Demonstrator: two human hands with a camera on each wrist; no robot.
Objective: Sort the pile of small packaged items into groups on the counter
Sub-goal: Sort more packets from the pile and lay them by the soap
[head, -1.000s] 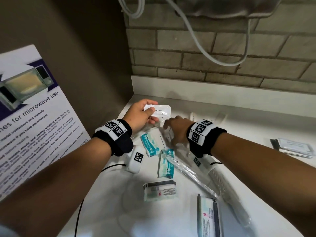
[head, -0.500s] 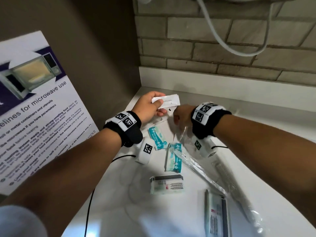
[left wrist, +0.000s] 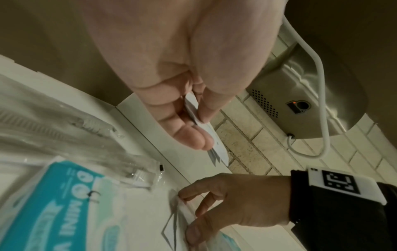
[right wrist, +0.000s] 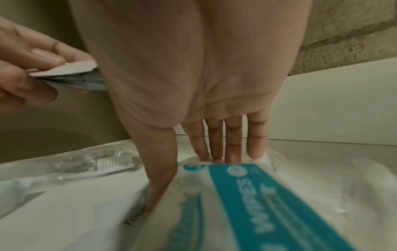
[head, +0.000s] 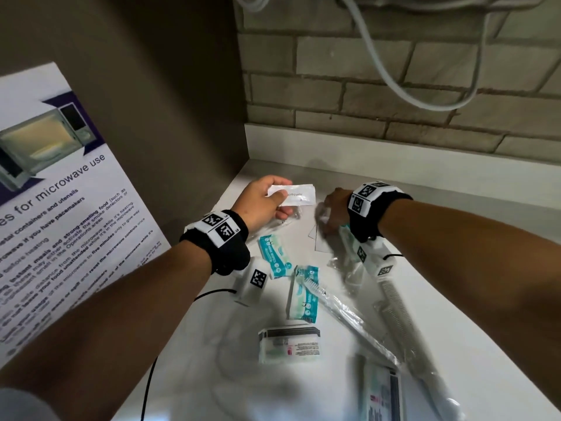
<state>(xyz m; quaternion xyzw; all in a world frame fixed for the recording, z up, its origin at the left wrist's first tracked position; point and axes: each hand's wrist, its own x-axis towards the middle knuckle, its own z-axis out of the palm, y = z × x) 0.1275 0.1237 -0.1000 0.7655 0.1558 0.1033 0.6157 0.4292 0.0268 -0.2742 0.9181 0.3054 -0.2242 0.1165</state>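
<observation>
My left hand [head: 280, 199] pinches a thin stack of white toothpaste sachets [head: 299, 196] above the counter's back left corner; their edges show between thumb and fingers [left wrist: 214, 144]. My right hand [head: 326, 214] reaches down into the pile just to the right. Its thumb and index finger pinch another flat white sachet [left wrist: 174, 220] lying on the counter beside a teal wipes pack [right wrist: 268, 195]. Two more teal wipes packs [head: 273, 256] [head: 303, 296] lie between my wrists. A wrapped toothbrush [head: 343, 314] and a wrapped comb [head: 400, 311] lie diagonally nearer me.
Two small printed boxes [head: 290, 344] [head: 382, 393] lie at the near side of the white counter [head: 440, 268]. A microwave poster [head: 60, 208] leans at the left. A brick wall, a white cable [head: 425, 101] and a metal appliance [left wrist: 300, 95] stand behind.
My left hand still holds the sachets up in about the same place. My right hand stays low in the pile and now has its fingers on another sachet. The head view has shifted slightly.
</observation>
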